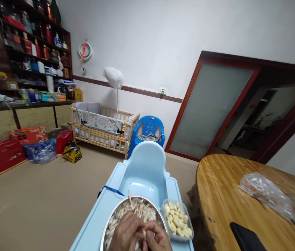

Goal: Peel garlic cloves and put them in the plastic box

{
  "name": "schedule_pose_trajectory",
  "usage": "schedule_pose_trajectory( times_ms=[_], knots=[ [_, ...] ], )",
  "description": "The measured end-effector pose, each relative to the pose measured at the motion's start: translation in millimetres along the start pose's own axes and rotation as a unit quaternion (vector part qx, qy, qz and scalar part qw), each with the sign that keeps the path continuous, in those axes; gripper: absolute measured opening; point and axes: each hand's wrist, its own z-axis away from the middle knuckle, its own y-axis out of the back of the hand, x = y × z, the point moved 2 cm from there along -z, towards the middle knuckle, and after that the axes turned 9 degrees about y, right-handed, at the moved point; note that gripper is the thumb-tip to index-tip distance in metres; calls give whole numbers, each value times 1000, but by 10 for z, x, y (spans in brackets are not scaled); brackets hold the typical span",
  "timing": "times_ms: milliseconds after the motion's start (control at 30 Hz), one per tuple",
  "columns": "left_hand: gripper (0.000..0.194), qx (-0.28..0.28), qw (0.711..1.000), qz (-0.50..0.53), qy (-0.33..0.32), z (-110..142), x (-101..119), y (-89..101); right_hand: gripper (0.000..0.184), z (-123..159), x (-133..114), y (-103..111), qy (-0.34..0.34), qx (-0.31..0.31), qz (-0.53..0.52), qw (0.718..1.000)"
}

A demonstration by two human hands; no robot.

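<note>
My left hand point(126, 233) and my right hand point(157, 237) meet over a round metal bowl point(104, 234). Between their fingertips is a pale garlic clove point(144, 233), mostly covered by the fingers. Both hands are closed in a pinch around it. Garlic skins and unpeeled pieces point(147, 210) fill the bowl, and a thin stalk sticks up near its far rim. Right of the bowl stands a clear plastic tub of peeled garlic cloves point(176, 219), close to my right hand. Bowl and tub rest on the tray of a light blue child's chair point(145, 164).
At the right is a wooden table point(215, 195) with a plastic bag point(265, 191) and a black phone-like object point(246, 237). Ahead stand a blue chair point(149, 122) and a wooden crib point(102, 139). Bags and boxes point(42, 150) lie on the floor at left.
</note>
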Motion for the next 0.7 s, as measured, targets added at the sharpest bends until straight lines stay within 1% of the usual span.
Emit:
schedule_pose_trajectory(
  times_ms=[200,467,600,700],
  knots=[
    [22,18,1000,13,-17,-30,70,38,46,-1,4,12,-17,-9,-18,1000],
    [21,36,999,24,-28,-56,98,79,47,-6,-15,46,-48,-42,-20,998],
    [19,69,997,38,-25,-78,158,92,42,29,-61,4,-59,-24,-35,997],
    [20,79,996,42,-17,-92,198,106,40,56,-98,-34,-61,-9,-43,997]
  ],
)
